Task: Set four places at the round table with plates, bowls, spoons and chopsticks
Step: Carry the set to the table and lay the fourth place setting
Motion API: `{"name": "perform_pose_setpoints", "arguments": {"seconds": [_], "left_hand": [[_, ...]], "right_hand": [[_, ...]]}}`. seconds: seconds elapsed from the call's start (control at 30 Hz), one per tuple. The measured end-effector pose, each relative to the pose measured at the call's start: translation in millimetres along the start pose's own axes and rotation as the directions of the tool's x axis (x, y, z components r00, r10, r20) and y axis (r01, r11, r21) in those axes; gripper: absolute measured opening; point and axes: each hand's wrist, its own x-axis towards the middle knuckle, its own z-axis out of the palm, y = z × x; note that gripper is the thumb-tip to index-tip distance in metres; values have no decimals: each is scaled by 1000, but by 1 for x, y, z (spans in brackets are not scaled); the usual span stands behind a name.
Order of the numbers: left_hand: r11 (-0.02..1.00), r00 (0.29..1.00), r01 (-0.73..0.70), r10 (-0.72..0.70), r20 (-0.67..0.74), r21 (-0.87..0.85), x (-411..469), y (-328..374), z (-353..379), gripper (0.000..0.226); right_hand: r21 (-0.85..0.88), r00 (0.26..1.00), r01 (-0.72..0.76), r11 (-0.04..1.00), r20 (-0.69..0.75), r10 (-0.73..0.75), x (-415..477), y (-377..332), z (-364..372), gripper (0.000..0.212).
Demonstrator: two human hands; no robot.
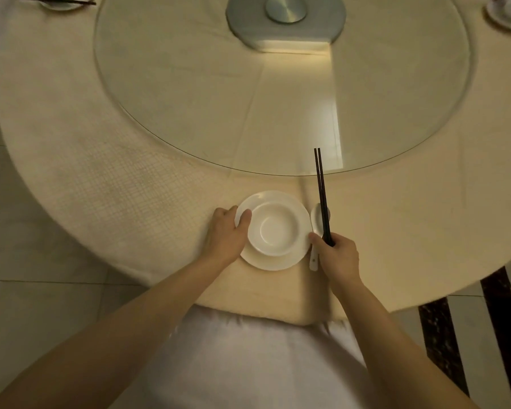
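I see a round table (pixel 130 187) under a cream, waffle-textured cloth. A glass turntable (pixel 219 98) sits on its middle, with a metal hub (pixel 285 8) at the far edge of my view. Pale floor tiles (pixel 27 305) surround the table, and a dark marbled strip (pixel 437 335) runs along the right. A white-covered chair (pixel 248 364) stands just below me against the near edge. Two far settings, one at top left (pixel 59 2) and one at top right (pixel 505 16), are cut off by the frame.

At the near edge lies a white plate (pixel 273 262) with a white bowl (pixel 273 228) on it, set slightly toward the far side. My left hand (pixel 226 234) grips the plate's left rim, its thumb laid over the top beside the bowl. A white spoon (pixel 317 215) lies on the cloth just right of the plate, handle toward me. My right hand (pixel 338 255) pinches the near ends of dark chopsticks (pixel 320 184), held together. They cross over the spoon's head and point out over the turntable's rim.
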Motion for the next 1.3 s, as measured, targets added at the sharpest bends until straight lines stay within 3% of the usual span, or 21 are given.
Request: {"name": "perform_pose_setpoints", "arguments": {"seconds": [0.2, 0.4, 0.6, 0.77, 0.93, 1.3], "left_hand": [[994, 994, 4, -16, -104, -109, -3, 3, -10, 54], [992, 991, -46, 31, -129, -115, -13, 12, -12, 33], [988, 997, -3, -10, -83, -154, -21, 9, -12, 34], [981, 999, 33, -40, -34, -193, -25, 0, -15, 31], [978, 998, 41, -51, -46, -203, -27, -5, -13, 17], [971, 998, 34, -44, -37, -237, -26, -4, -9, 12]], "right_hand": [[110, 999, 32, 993, -39, -28, -8, -2, -27, 35], [257, 966, 27, 966, 240, -91, -18, -17, -56, 13], [286, 922, 122, 950, 322, -216, -26, -47, -56, 24], [273, 943, 5, 962, 319, -95, -16, -50, -41, 36], [280, 918, -99, 955, 397, -21, -5, -43, -28, 36], [167, 895, -96, 981, 445, 12, 15, -36, -29, 33]]}}
